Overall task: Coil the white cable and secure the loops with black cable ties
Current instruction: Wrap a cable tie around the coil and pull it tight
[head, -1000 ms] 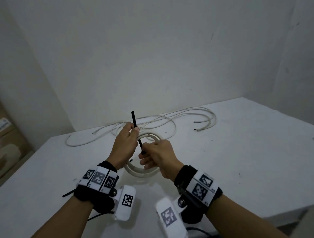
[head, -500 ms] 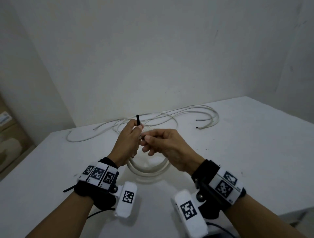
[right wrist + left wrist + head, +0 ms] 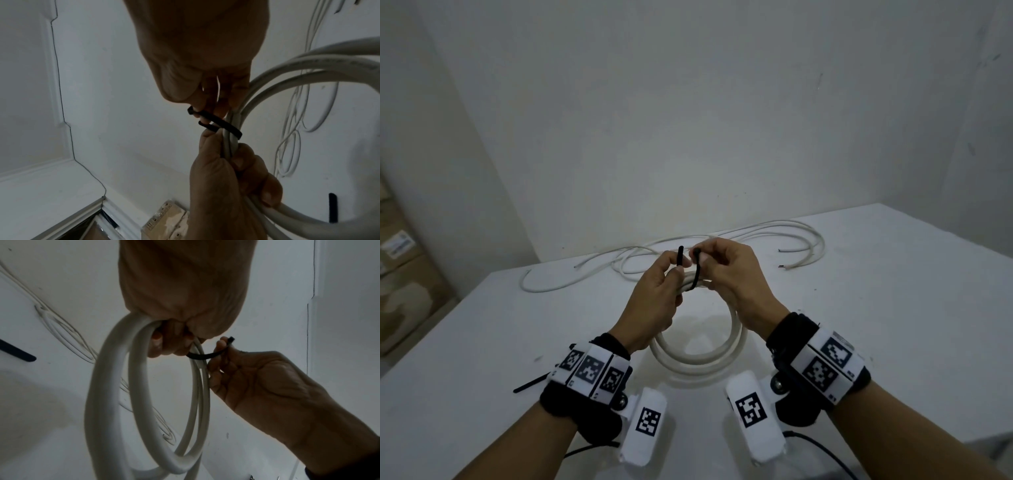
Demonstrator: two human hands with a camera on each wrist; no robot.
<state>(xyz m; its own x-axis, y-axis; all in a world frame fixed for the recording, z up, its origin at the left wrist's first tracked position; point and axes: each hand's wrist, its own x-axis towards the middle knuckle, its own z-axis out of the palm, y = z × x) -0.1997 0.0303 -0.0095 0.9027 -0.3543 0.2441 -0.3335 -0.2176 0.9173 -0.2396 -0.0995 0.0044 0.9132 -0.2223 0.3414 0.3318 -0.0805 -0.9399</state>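
Observation:
I hold a coil of white cable [image 3: 698, 356] up off the table. My left hand [image 3: 678, 274] grips the coil's far side, and its thumb holds the tail of a black cable tie [image 3: 680, 255] upright. The tie bends under the bundled loops [image 3: 226, 125]. My right hand [image 3: 700, 260] pinches the tie's head end [image 3: 230, 339] just right of the tail. The two ends stand close together and apart. In the left wrist view the coil [image 3: 115, 386] hangs below my left hand's curled fingers.
The rest of the white cable [image 3: 756, 229] lies loose along the back of the white table [image 3: 893, 308]. A spare black tie [image 3: 530, 383] lies beside my left wrist. Cardboard boxes [image 3: 400, 274] stand beyond the table's left edge. Walls close the back and right.
The tie stood straight in my left hand. My right hand has since brought its head end under the coil and up beside the tail. Both hands have risen a little.

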